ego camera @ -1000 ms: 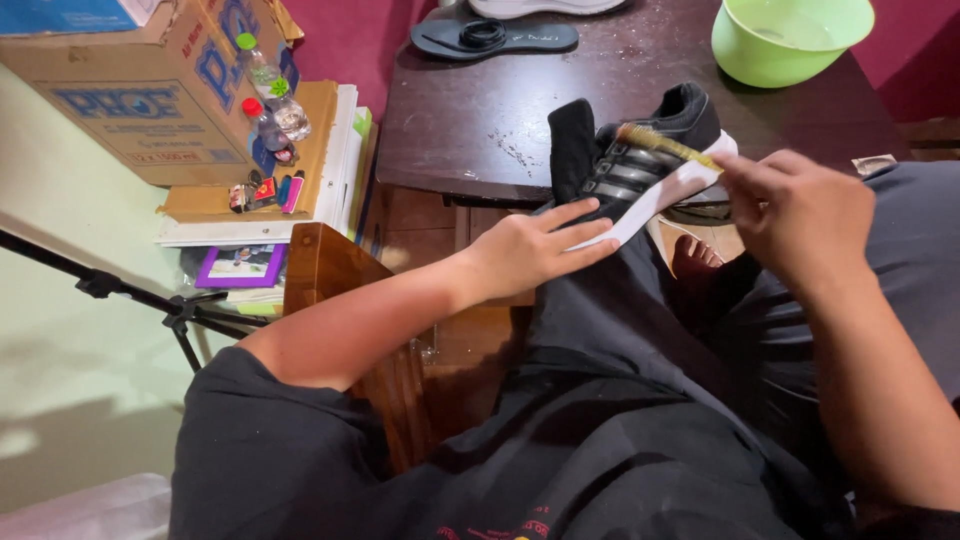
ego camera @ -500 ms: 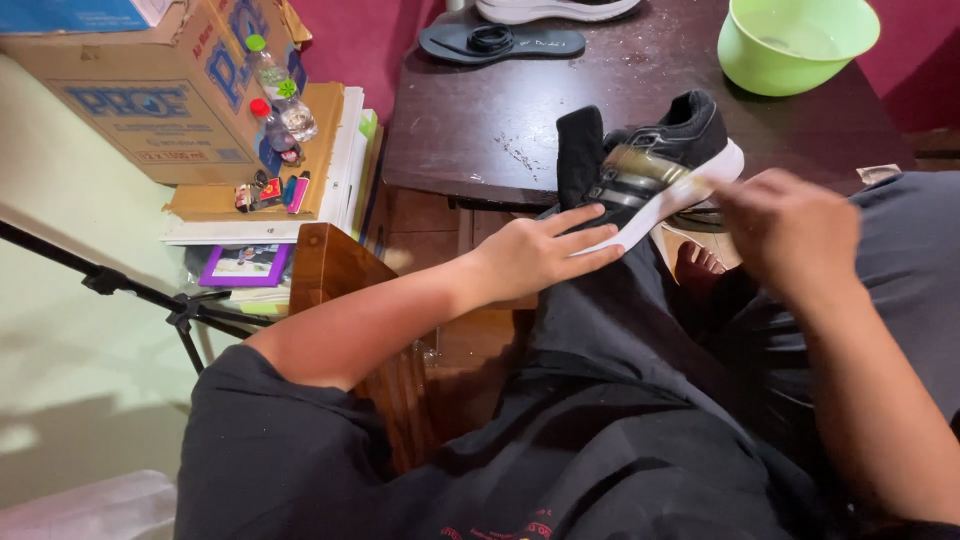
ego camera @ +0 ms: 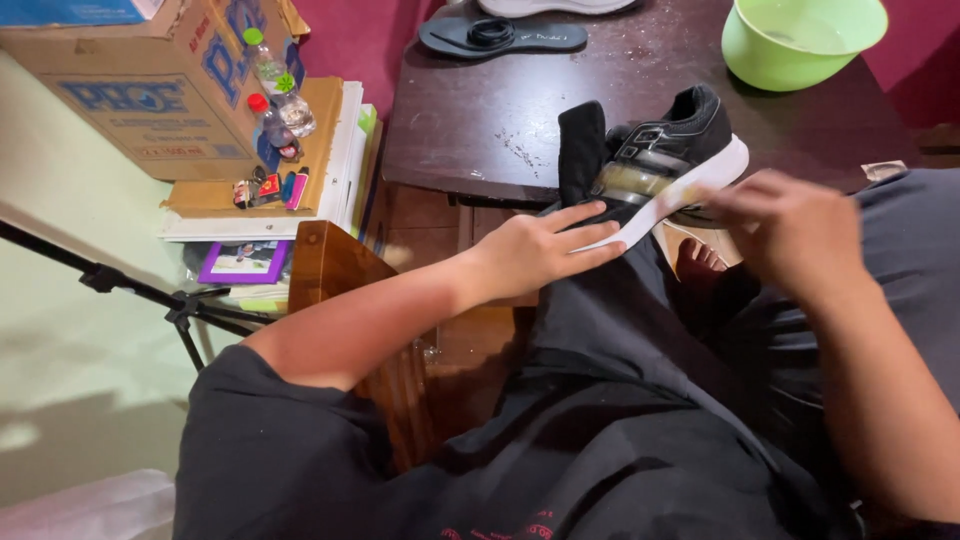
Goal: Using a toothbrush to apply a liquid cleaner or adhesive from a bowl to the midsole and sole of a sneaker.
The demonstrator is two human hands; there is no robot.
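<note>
Palm down, the left hand (ego camera: 535, 250) lies flat and open, fingers stretched against the black shoe (ego camera: 655, 160). Its wrist stays straight. Whether the blurred right hand (ego camera: 795, 235) beside the sole grips anything, I cannot tell.

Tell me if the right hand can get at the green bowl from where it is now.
Probably yes. The right hand hovers by the shoe, and the green bowl stands beyond it on the table. The stretch of tabletop between them looks bare. Whether that hand holds anything is blurred.
</note>
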